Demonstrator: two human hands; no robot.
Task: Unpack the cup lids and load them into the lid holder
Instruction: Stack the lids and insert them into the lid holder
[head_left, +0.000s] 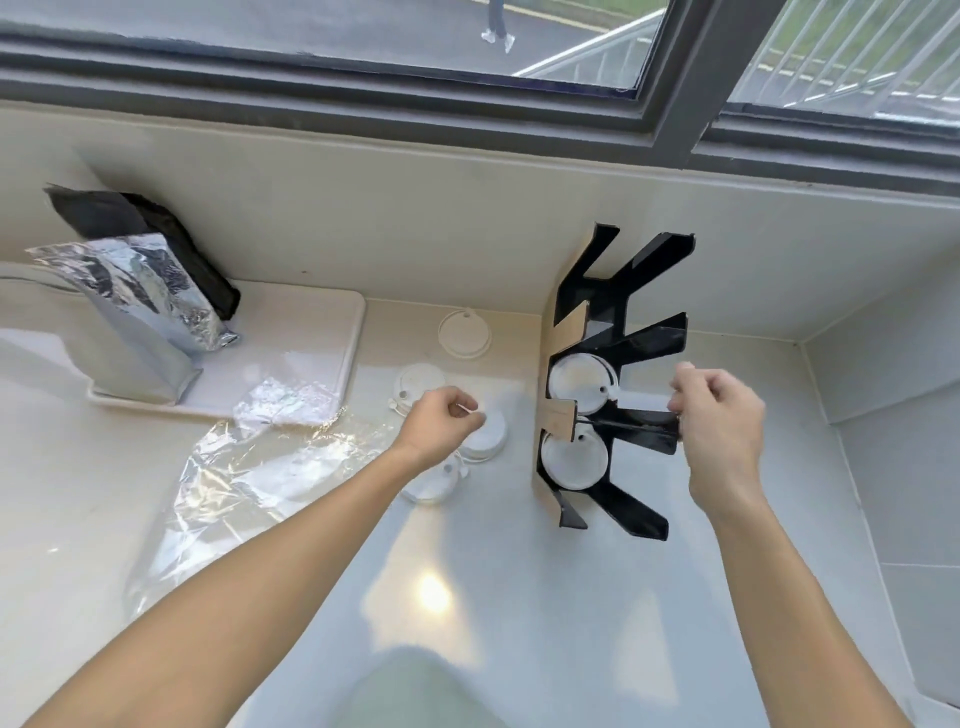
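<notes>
A big window runs along the top of the frame. Under it the pale surface fills most of the picture.

At the left, a crinkly clear wrapper lies open and flat. It looks empty, so the unpacking seems done. In the upper left a white tray holds a shiny silver bag with a black bag leaning behind it.

Right of the middle stands the black lid holder with its slanting arms. Two white lids already sit in its two lower slots, one lid above the other lid. The upper slots look empty.

The right hand has its grip closed on the tip of one holder arm, as if to keep it steady.

The left hand, in the middle of the frame, is pinching the edge of a loose lid. Three more wait nearby: one lid just behind the hand, one lid partly under the wrist, and one lid farther up.

So the loading step is under way. Next, the pinched lid should be lifted, carried right, and slid into a slot while the holder stays still.
</notes>
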